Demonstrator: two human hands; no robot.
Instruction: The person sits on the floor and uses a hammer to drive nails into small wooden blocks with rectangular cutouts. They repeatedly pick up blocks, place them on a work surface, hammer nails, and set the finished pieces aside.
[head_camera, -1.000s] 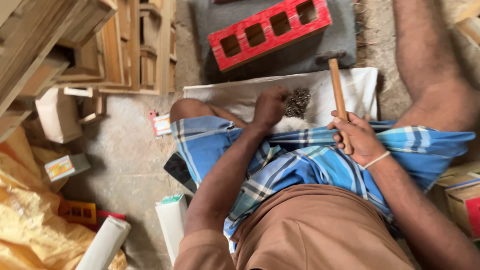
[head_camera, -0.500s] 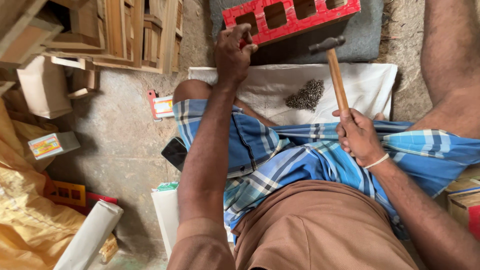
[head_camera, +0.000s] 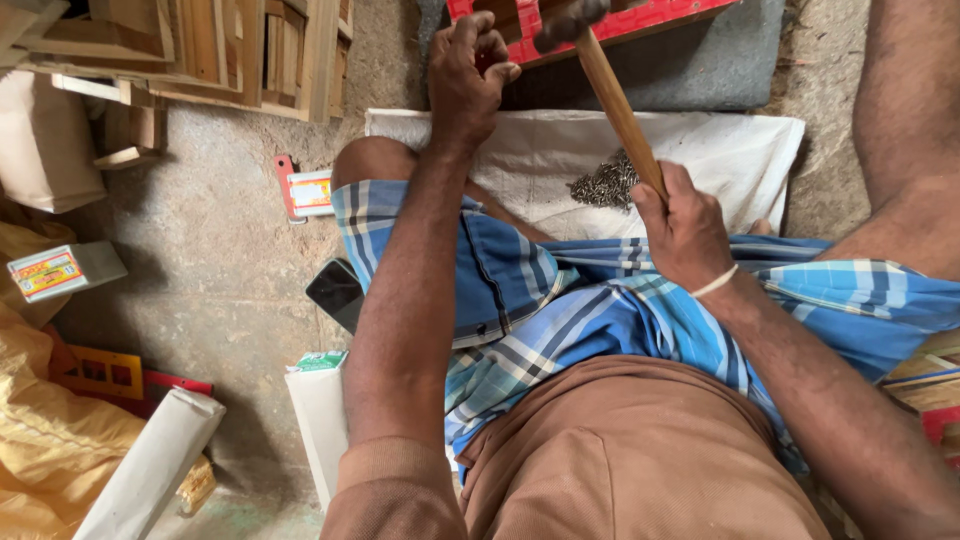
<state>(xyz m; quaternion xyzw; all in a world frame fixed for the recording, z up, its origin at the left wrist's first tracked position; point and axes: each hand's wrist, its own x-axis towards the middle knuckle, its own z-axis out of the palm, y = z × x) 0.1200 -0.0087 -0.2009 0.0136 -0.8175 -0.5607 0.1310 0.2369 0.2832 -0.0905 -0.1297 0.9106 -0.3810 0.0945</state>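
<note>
Wooden hammer (head_camera: 612, 100) is lying clamped in the right hand (head_camera: 685, 232), mid-handle, head far over the red frame (head_camera: 640, 18). Left hand (head_camera: 465, 70) is pinching closed at the frame, contents hidden. Hammer is probably stiff, top-heavy; gripping lower is steadier.

Red frame (head_camera: 640, 20), perhaps; blue-checked cloth (head_camera: 560, 300).

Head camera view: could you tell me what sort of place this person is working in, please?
Probably a small woodworking workshop, with work done on the floor. Stacked wooden frames lie on the concrete, a pile of small nails sits on a white cloth, and the right hand grips a hammer by a red frame.
</note>
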